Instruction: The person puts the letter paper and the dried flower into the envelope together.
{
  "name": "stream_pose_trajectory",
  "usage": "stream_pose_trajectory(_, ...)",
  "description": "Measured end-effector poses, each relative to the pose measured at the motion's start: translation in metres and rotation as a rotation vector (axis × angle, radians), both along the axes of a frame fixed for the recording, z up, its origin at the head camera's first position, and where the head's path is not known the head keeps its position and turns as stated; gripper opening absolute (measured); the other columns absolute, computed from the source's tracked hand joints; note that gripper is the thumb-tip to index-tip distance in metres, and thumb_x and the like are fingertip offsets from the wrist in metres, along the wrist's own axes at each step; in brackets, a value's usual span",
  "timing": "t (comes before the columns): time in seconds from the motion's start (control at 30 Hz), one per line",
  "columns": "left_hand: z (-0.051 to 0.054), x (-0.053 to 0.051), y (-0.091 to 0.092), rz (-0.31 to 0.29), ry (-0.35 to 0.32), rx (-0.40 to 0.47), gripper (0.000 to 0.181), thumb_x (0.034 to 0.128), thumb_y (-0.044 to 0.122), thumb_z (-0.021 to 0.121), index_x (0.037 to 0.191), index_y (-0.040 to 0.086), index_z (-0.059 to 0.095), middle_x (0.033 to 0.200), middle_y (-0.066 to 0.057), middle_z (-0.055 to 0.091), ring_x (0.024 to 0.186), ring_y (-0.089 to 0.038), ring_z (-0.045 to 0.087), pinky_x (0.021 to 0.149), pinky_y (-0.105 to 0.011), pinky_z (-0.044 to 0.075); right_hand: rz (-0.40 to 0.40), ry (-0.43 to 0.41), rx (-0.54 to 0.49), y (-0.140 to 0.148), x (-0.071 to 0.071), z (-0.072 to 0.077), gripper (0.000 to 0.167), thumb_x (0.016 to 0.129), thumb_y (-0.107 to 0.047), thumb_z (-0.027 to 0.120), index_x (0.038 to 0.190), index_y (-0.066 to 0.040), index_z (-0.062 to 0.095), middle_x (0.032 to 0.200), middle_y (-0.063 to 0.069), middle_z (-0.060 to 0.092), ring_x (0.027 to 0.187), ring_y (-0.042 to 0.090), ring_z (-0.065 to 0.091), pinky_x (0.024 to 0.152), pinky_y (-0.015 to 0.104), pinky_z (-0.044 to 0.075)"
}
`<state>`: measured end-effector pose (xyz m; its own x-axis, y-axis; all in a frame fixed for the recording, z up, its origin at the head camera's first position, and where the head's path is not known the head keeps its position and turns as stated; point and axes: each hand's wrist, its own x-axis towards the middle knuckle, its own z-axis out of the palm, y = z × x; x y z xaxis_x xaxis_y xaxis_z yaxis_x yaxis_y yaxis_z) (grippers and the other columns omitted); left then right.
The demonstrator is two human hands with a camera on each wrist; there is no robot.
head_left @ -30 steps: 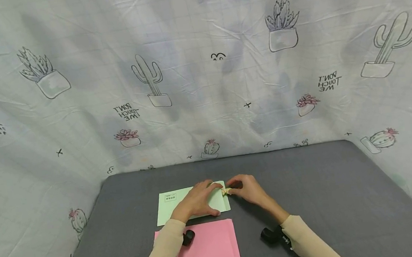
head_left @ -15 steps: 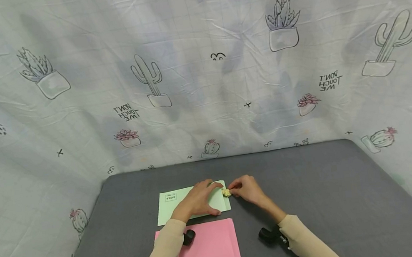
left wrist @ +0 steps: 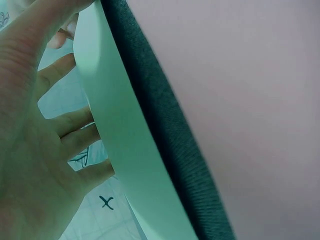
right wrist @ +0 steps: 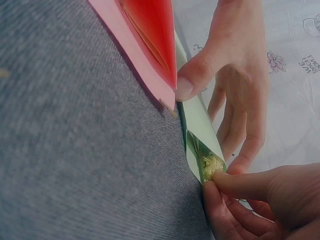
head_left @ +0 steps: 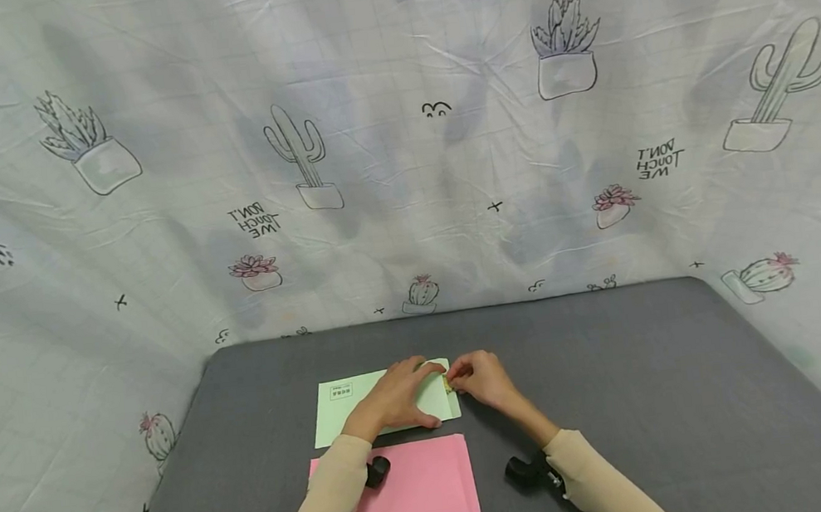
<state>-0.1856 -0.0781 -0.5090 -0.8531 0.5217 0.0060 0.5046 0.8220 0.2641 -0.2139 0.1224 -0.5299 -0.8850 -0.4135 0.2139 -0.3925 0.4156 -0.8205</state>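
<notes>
A light green envelope (head_left: 329, 421) lies on the table with its mouth toward the right. My left hand (head_left: 395, 395) spans it, thumb at the near edge and fingers at the far edge, gripping it across; the mouth gapes in the right wrist view. There, a small pale-yellow bunch with thin stems (right wrist: 210, 164), like dried flowers, sits in the opening. My right hand (head_left: 487, 378) pinches its outer end between thumb and forefinger. How deep the stems reach is hidden.
Nearer me lies a pink envelope (head_left: 424, 492), partly under the left sleeve. Its mouth shows a red inside with a thin tan piece (right wrist: 145, 37). The grey tabletop (head_left: 621, 401) ends at a cactus-print cloth (head_left: 401, 165) behind and at the sides.
My right hand has moved a little left, taking the yellow bunch farther into the green envelope's mouth, so less of it shows. The left hand has stayed in place.
</notes>
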Motion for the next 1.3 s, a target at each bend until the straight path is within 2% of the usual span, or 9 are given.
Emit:
stream_pose_trajectory(0.2, 0.000, 0.002, 0.000, 0.002, -0.006, 0.003, 0.078, 0.0735, 0.046, 0.083, 0.140, 0.023, 0.048, 0.141, -0.014, 0.046, 0.133, -0.030, 0.043, 0.111, -0.050, 0.032, 0.021, -0.038, -0.056, -0.002, 0.000, -0.001, 0.006, 0.082, 0.006, 0.071, 0.080, 0.001, 0.071, 0.075, 0.009, 0.071, 0.062, 0.017, 0.068, 0.055, 0.023, 0.054)
stream_pose_trajectory(0.43, -0.002, 0.000, 0.001, 0.003, -0.005, 0.001, 0.080, 0.0730, 0.047, 0.083, 0.140, 0.021, 0.049, 0.142, -0.015, 0.045, 0.134, -0.031, 0.042, 0.111, -0.051, 0.033, 0.086, -0.221, -0.188, -0.004, -0.001, -0.003, 0.005, 0.087, 0.010, 0.063, 0.088, 0.012, 0.068, 0.082, 0.019, 0.071, 0.069, 0.022, 0.070, 0.063, 0.029, 0.059)
stream_pose_trajectory(0.57, -0.004, 0.000, 0.002, -0.004, -0.010, 0.000, 0.079, 0.0737, 0.048, 0.083, 0.141, 0.022, 0.049, 0.143, -0.015, 0.045, 0.135, -0.031, 0.041, 0.111, -0.051, 0.033, 0.082, -0.265, -0.209, -0.003, 0.000, -0.004, 0.006, 0.089, 0.011, 0.061, 0.089, 0.012, 0.067, 0.081, 0.020, 0.070, 0.069, 0.021, 0.070, 0.064, 0.030, 0.059)
stream_pose_trajectory(0.7, -0.005, 0.000, 0.002, 0.007, -0.012, 0.006, 0.077, 0.0738, 0.047, 0.083, 0.139, 0.023, 0.050, 0.144, -0.014, 0.045, 0.135, -0.031, 0.041, 0.111, -0.052, 0.033, 0.072, -0.188, -0.158, 0.004, 0.001, 0.000, 0.007, 0.090, 0.007, 0.062, 0.089, 0.010, 0.069, 0.081, 0.019, 0.070, 0.071, 0.024, 0.070, 0.064, 0.030, 0.059)
stream_pose_trajectory(0.87, -0.006, -0.001, 0.002, 0.010, -0.006, 0.007, 0.074, 0.0739, 0.044, 0.083, 0.138, 0.025, 0.052, 0.143, -0.014, 0.045, 0.134, -0.029, 0.041, 0.111, -0.050, 0.032, 0.000, 0.003, -0.049, 0.027, 0.003, 0.010, 0.009, 0.090, 0.002, 0.065, 0.095, 0.004, 0.071, 0.085, 0.013, 0.071, 0.075, 0.026, 0.069, 0.063, 0.030, 0.057)
stream_pose_trajectory(0.97, -0.005, 0.000, 0.002, 0.003, -0.015, 0.005, 0.073, 0.0748, 0.043, 0.082, 0.139, 0.026, 0.051, 0.143, -0.013, 0.045, 0.135, -0.029, 0.041, 0.113, -0.050, 0.030, -0.077, 0.135, 0.040, 0.050, 0.007, 0.014, 0.011, 0.090, -0.003, 0.068, 0.099, 0.000, 0.072, 0.092, 0.010, 0.072, 0.082, 0.026, 0.069, 0.070, 0.034, 0.057)
stream_pose_trajectory(1.07, -0.006, 0.002, 0.001, -0.006, -0.045, 0.033, 0.076, 0.0770, 0.043, 0.081, 0.143, 0.024, 0.048, 0.146, -0.015, 0.042, 0.136, -0.030, 0.040, 0.115, -0.053, 0.025, -0.149, 0.241, 0.151, 0.075, 0.016, 0.013, 0.020, 0.091, -0.011, 0.069, 0.109, -0.002, 0.070, 0.106, 0.010, 0.070, 0.099, 0.028, 0.067, 0.084, 0.043, 0.055)
stream_pose_trajectory(1.17, -0.010, 0.005, -0.003, 0.000, -0.076, 0.086, 0.082, 0.0813, 0.051, 0.074, 0.150, 0.022, 0.040, 0.152, -0.018, 0.035, 0.142, -0.035, 0.031, 0.115, -0.059, 0.019, -0.168, 0.284, 0.268, 0.100, 0.024, 0.010, 0.039, 0.093, -0.021, 0.067, 0.125, 0.001, 0.063, 0.126, 0.020, 0.061, 0.120, 0.039, 0.055, 0.097, 0.056, 0.045)
stream_pose_trajectory(1.3, -0.015, 0.019, -0.009, 0.055, -0.060, 0.154, 0.084, 0.0878, 0.062, 0.059, 0.155, 0.021, 0.029, 0.159, -0.021, 0.021, 0.147, -0.041, 0.015, 0.114, -0.064, 0.011, -0.187, 0.239, 0.439, 0.128, 0.039, 0.005, 0.067, 0.095, -0.041, 0.060, 0.144, 0.002, 0.044, 0.150, 0.029, 0.034, 0.140, 0.050, 0.024, 0.108, 0.068, 0.022)
